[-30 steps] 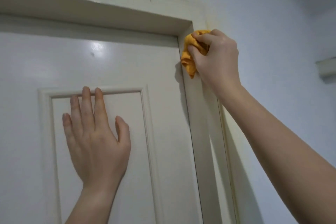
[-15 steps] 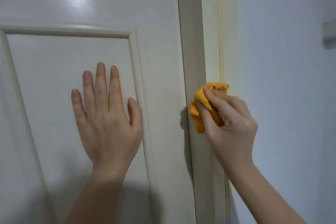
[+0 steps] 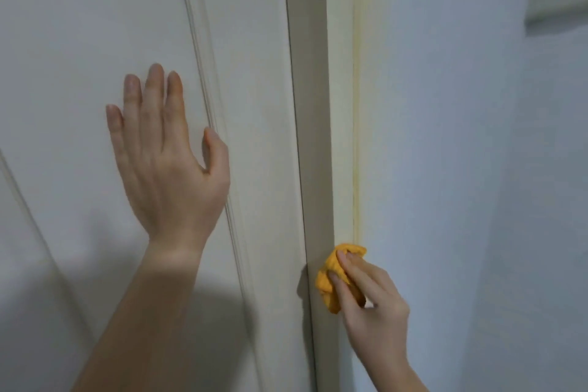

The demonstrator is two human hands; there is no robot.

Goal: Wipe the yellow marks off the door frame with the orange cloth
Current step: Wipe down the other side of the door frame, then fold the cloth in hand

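A cream door frame (image 3: pixel 318 105) runs top to bottom right of centre. A faint yellow mark (image 3: pixel 357 124) streaks the seam where the frame meets the wall. My right hand (image 3: pixel 369 305) grips a bunched orange cloth (image 3: pixel 331 280) and presses it against the frame low down, just below the streak's lower end. My left hand (image 3: pixel 168 156) lies flat on the white door (image 3: pixel 79 41), fingers straight and pointing up, thumb near the raised panel moulding.
A pale blue-grey wall (image 3: pixel 477 169) fills the right side. A small light-coloured fixture (image 3: pixel 556 3) juts from the wall at the upper right. The door's raised panel moulding (image 3: pixel 203 73) slants down past my left thumb.
My right hand has drawn the cloth down the frame from its top corner to a much lower spot. The view has dropped with it; my left hand stays flat on the door.
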